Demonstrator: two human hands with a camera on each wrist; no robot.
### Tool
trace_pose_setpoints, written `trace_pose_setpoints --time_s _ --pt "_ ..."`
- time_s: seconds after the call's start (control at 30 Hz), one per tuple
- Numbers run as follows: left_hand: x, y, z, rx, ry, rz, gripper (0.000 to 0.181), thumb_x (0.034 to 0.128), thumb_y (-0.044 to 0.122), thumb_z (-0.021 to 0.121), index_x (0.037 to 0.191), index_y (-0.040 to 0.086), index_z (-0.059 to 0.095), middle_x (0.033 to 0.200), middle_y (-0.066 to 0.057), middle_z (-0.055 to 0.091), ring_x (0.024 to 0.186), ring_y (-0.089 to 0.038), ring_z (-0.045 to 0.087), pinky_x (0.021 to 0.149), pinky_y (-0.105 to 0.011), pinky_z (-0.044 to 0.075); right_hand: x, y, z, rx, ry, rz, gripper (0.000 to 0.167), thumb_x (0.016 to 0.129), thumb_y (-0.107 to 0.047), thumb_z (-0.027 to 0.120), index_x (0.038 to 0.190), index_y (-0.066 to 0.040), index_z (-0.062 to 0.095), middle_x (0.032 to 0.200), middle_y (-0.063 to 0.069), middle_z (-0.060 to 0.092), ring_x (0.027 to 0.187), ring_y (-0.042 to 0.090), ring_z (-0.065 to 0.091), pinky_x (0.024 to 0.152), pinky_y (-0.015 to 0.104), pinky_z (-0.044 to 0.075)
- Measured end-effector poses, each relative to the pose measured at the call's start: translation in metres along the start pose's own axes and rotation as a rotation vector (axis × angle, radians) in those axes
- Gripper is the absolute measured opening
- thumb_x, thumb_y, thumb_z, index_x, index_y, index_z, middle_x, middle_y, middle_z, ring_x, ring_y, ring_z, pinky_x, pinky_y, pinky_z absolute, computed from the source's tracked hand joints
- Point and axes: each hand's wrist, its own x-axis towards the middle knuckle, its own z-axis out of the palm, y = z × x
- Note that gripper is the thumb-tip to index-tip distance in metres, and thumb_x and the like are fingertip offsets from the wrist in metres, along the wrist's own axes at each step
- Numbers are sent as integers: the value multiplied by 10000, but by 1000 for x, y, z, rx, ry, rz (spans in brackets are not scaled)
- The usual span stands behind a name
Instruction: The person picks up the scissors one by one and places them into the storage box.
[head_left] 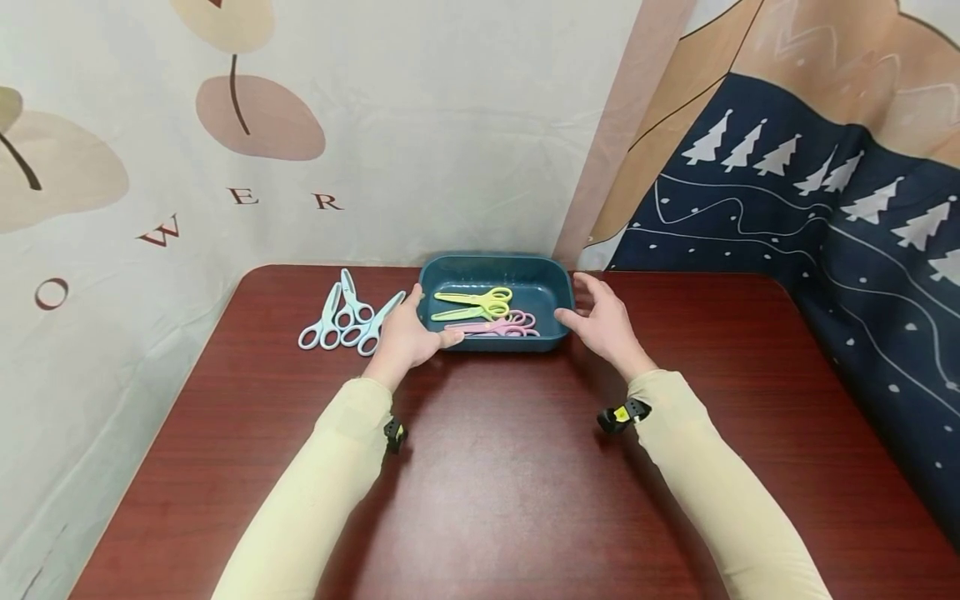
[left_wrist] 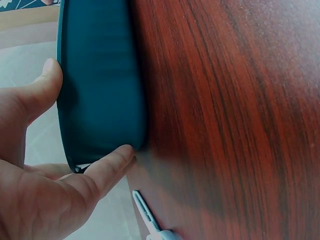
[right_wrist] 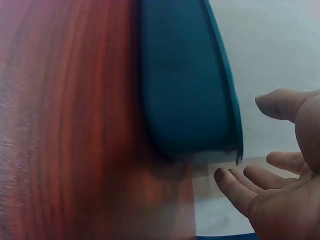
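Observation:
A dark teal tray stands at the table's back edge with yellow-green scissors and pink scissors inside. My left hand is at its left end, thumb at the front rim; in the left wrist view the fingers of this hand lie extended along the tray's corner. At the right end is my right hand, its fingers spread; the right wrist view shows this hand beside the tray, with a gap between them.
Several light blue scissors lie on the table left of the tray, close to my left hand. A patterned cloth hangs behind the table, and dark blue cloth with white trees hangs at the right.

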Motion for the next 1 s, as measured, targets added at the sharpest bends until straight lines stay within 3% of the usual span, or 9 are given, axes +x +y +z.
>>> trace_pose_setpoints --time_s 0.47,0.7,1.0 --pt "2 -1 0 12 4 -3 1119 874 381 834 1666 69 107 1679 -146 305 1556 -361 245 1233 -520 293 -11 10 10 68 -72 88 911 921 -327 789 1630 -88 269 1591 185 423 1372 384 520 1114 566 451" --pt "1 0 0 18 3 -7 1126 866 389 837 1666 73 110 1677 -144 311 1550 -362 255 1232 -511 295 -11 13 17 78 -77 68 945 878 -316 837 1624 -109 295 1558 175 460 1370 377 523 1119 533 455" --pt "1 -1 0 -5 -9 -5 1128 878 392 829 1669 83 87 1692 -159 266 1558 -375 228 1233 -534 285 -10 12 20 68 -87 89 1035 882 -340 828 1660 -106 186 1632 174 371 1414 374 464 1132 542 438"
